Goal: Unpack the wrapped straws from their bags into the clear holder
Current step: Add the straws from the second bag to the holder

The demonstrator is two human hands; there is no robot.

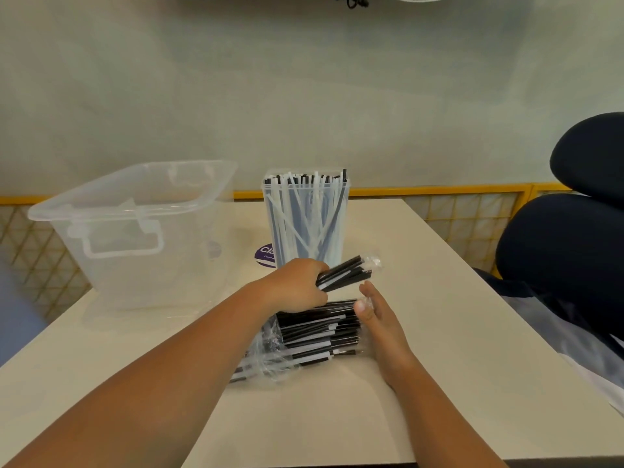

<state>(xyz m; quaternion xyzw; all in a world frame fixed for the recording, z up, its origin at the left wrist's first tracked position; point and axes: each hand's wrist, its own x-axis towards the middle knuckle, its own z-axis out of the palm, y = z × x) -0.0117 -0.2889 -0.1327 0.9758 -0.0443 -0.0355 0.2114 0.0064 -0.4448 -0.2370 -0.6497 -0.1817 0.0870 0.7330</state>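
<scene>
Head view, w/ both bare arms reaching over a pale table [422,298]. Left hand [297,285]: fingers curled tight around a small bundle of wrapped straws [347,273], gripped near one end; bundle's long axis runs from the fingers up and to the right, free ends w/ clear wrapper tips pointing toward the far right, lifted off the table. Right hand [378,315]: fingers loosely spread and slightly bent, thumb tip touching the near right end of the bagged straws [317,336], nothing pinched.

Bagged straws lie flat on the table directly below the left fingers and left of the right palm; long axis roughly left–right, tilted a little, black ends toward the right hand, crumpled clear bag film at the left end.

Clear holder [305,217] stands upright just beyond the left fingers, approx. full of straws set vertical, black tips at the rim. Purple sticker [265,255] on the table at the holder's left foot. Large clear bin [128,231] sits farther left of the fingers, tilted. Dark chair [570,238] at right, off the table.
</scene>
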